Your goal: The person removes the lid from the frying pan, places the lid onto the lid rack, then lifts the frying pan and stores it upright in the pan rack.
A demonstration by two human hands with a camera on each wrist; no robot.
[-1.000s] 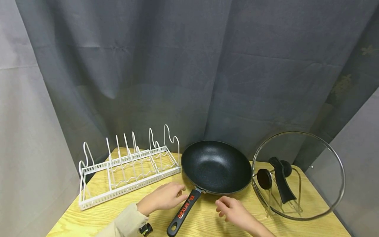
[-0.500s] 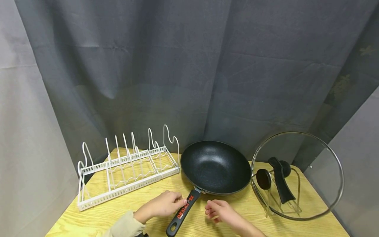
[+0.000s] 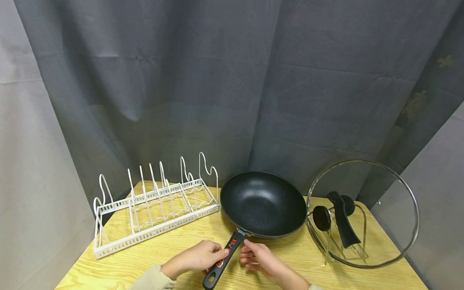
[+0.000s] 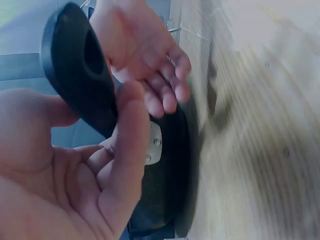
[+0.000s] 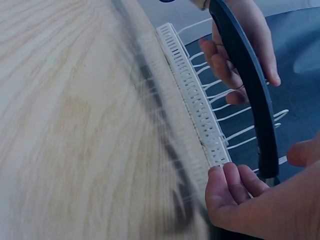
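A black frying pan [image 3: 262, 205] lies on the wooden table, its black handle with red lettering angled toward me. My left hand [image 3: 197, 256] is at the middle of that handle, thumb on top and fingers below. In the left wrist view the handle [image 4: 80, 70] passes between the left thumb and index finger, which pinch it. Right of the handle is my right hand [image 3: 262, 259], fingers loosely bent and holding nothing. The right wrist view has the right fingers [image 5: 235, 187] low beside the handle near the pan; contact there I cannot tell.
To the left stands a white wire rack [image 3: 156, 213] with upright dividers. On the right a large glass lid [image 3: 362, 217] with a metal rim leans upright in a metal wire stand. The wooden table [image 3: 181, 241] ends at a dark grey curtain [image 3: 174, 80] behind.
The left hand has come down to the handle and now pinches it. My right hand has moved left, closer to the handle. The pan, rack and lid stay in place.
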